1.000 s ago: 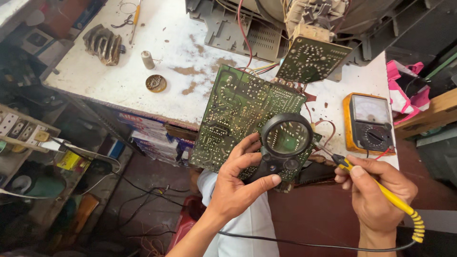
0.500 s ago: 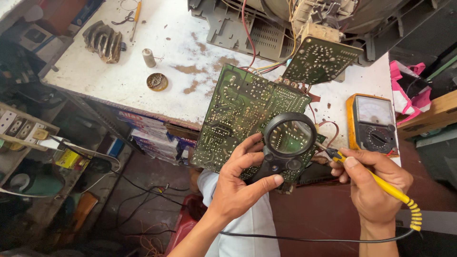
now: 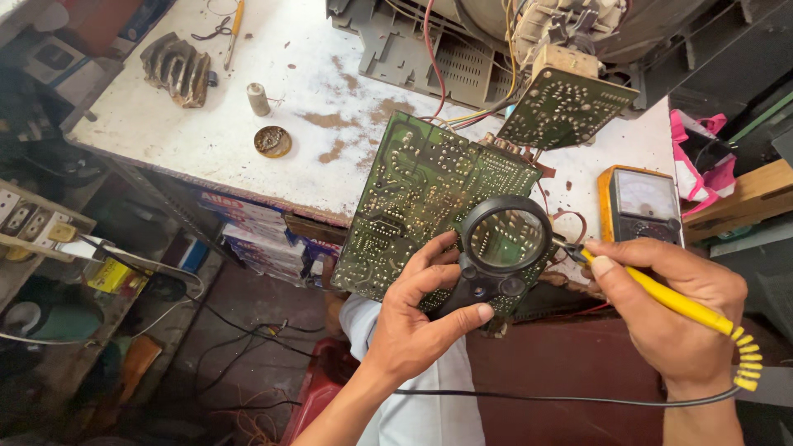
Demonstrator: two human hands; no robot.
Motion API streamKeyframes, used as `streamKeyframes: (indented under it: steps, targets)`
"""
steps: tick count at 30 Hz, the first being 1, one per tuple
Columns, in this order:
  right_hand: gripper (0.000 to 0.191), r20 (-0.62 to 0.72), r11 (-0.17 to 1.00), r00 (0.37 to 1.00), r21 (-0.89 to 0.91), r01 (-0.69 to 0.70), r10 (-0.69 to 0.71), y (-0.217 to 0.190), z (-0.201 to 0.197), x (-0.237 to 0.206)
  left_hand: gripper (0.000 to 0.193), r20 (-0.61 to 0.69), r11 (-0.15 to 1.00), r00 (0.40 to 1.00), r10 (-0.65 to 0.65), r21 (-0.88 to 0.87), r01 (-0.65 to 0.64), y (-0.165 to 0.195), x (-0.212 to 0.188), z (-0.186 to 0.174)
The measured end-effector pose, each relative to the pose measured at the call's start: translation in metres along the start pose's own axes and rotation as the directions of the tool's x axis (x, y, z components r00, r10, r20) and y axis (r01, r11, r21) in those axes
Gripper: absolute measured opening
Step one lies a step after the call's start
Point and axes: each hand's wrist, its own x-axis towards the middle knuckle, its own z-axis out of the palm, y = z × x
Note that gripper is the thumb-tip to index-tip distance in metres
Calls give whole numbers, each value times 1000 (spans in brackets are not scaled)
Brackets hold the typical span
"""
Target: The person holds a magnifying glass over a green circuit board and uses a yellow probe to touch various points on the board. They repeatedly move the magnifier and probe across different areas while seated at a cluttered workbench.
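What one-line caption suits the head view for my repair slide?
Left hand holds a magnifying glass over a green circuit board; right hand brings a yellow soldering iron beside it.

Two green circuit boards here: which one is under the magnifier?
The large circuit board nearest the person, leaning over the table edge. The left hand holds the magnifier over its lower right part. The smaller board sits farther back, wired to the chassis.

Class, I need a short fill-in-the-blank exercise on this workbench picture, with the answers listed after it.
1. The left hand holds a black ____ over the green circuit board.
2. The right hand grips a soldering iron with a ____ handle.
3. An orange meter lies on the white ____, to the right of the board.

Missing words: magnifying glass; yellow; table
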Motion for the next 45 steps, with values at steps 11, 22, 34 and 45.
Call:
streamKeyframes:
  steps: [11, 22, 34, 45]
  targets:
    - [16, 169, 996, 983, -55, -65, 74, -4, -9, 25, 40, 2, 999, 999, -51, -19, 51, 2, 0, -2]
    - [11, 49, 996, 995, -22, 86, -85, 15, -7, 8, 39, 7, 1000, 1000, -20, 8, 19, 1, 1, -3]
    - [10, 37, 998, 998, 45, -53, 52, 22, -4, 11, 42, 13, 999, 999, -44, 9, 44, 4, 2, -4]
    - [13, 120, 990, 988, 91, -111, 100, 20, -11, 22, 43, 3, 999, 999, -44, -9, 44, 0, 2, -3]
